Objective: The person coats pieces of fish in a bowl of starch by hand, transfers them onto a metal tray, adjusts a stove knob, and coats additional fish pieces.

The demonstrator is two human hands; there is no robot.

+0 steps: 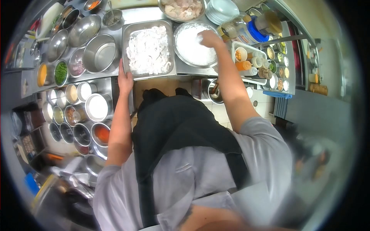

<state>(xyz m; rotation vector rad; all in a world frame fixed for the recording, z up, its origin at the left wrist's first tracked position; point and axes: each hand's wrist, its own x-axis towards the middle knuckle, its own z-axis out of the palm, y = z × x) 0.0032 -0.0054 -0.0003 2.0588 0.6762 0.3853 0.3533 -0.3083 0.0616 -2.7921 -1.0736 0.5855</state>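
My left hand (125, 81) grips the near left corner of a rectangular metal tray (173, 61), its fingers stretched along the outer side. White-floured pieces (148, 50) that look like strips of meat fill the tray. Just right of it stands a round metal bowl (192, 64) of white powder (190, 44) that looks like flour. My right hand (210, 39) reaches over the bowl's right side, fingers curled together and the tips whitened at the powder. Whatever those fingers hold is hidden.
Behind the flour bowl are a bowl of pale raw meat (183, 9) and stacked plates (222, 10). A deep metal pot (101, 54) stands left of the tray. Sauce bottles fill a white basket (250, 79) at right. Several ingredient containers (97, 107) lie lower left.
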